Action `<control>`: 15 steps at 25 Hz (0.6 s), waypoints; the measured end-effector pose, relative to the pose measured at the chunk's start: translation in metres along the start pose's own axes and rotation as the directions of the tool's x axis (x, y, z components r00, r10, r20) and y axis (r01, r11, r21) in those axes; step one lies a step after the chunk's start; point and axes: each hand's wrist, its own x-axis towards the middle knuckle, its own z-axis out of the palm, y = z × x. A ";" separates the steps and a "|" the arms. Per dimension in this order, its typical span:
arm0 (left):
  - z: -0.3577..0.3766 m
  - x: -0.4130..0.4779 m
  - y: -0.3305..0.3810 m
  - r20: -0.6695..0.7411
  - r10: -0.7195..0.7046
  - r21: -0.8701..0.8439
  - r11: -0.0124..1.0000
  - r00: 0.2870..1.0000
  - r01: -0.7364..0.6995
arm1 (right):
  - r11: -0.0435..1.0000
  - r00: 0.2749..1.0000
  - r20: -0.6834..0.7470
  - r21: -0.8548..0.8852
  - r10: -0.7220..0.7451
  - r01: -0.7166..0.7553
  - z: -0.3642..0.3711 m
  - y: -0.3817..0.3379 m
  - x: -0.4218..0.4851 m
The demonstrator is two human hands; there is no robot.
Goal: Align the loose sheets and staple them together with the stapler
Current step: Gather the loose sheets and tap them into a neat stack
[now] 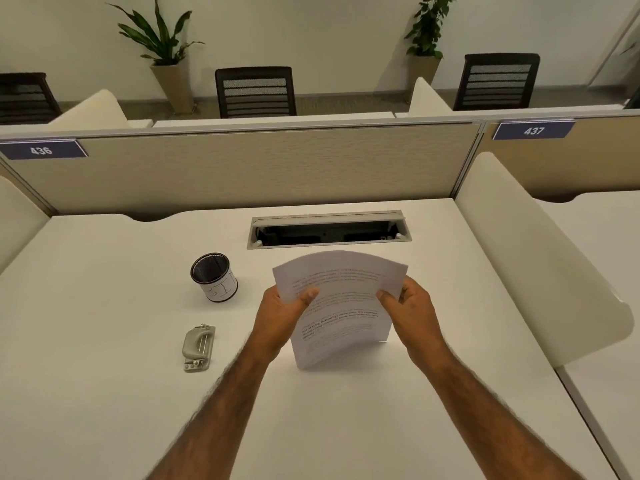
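Note:
A stack of printed white sheets (341, 306) stands upright on the white desk (104, 375), its lower edge resting on the surface and its top bowed toward me. My left hand (282, 317) grips the stack's left side with the thumb across the front. My right hand (408, 313) grips the right side the same way. A grey metal stapler (198, 348) lies flat on the desk to the left of my left forearm, untouched.
A black mesh pen cup (213, 277) with a white label stands behind the stapler. An open cable tray (329, 230) is set into the desk's back. Beige partitions (242, 168) wall the back, and a white divider (540, 265) bounds the right side.

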 end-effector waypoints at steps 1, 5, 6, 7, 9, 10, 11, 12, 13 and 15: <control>0.003 0.000 -0.004 -0.004 -0.021 0.005 1.000 1.000 0.021 | 1.000 1.000 -0.001 0.000 0.011 -0.011 0.001 0.004 -0.001; 0.005 0.002 -0.005 -0.032 0.004 -0.002 1.000 0.999 -0.004 | 1.000 0.999 -0.041 0.017 0.002 -0.001 0.002 0.006 0.000; 0.004 0.002 -0.005 -0.037 0.011 -0.008 1.000 0.999 -0.011 | 1.000 0.999 -0.041 0.026 -0.007 0.008 0.002 0.005 0.000; 0.004 0.003 -0.008 -0.045 0.003 -0.015 1.000 0.999 -0.004 | 1.000 0.999 -0.033 0.028 -0.010 0.011 0.003 0.006 0.000; 0.005 0.004 -0.016 -0.054 -0.051 -0.025 0.998 0.997 0.049 | 1.000 1.000 -0.016 0.029 0.010 -0.009 0.005 0.010 -0.001; 0.007 0.004 -0.021 -0.056 -0.078 -0.027 0.997 0.995 0.077 | 0.999 1.000 -0.016 0.031 0.024 -0.024 0.007 0.013 -0.003; 0.010 0.003 -0.024 -0.061 -0.097 -0.027 0.995 0.993 0.095 | 0.999 0.999 -0.019 0.034 0.035 -0.035 0.008 0.016 -0.004; 0.012 0.003 -0.026 -0.072 -0.110 -0.031 0.994 0.991 0.108 | 0.999 0.999 -0.022 0.035 0.040 -0.039 0.008 0.019 -0.004; 0.012 0.003 -0.026 -0.085 -0.115 -0.041 0.993 0.990 0.112 | 0.999 0.999 -0.024 0.033 0.039 -0.038 0.007 0.022 -0.004; 0.009 0.006 -0.022 -0.100 -0.121 -0.101 0.989 0.988 0.111 | 0.999 0.999 -0.022 0.025 0.042 -0.041 0.003 0.028 -0.003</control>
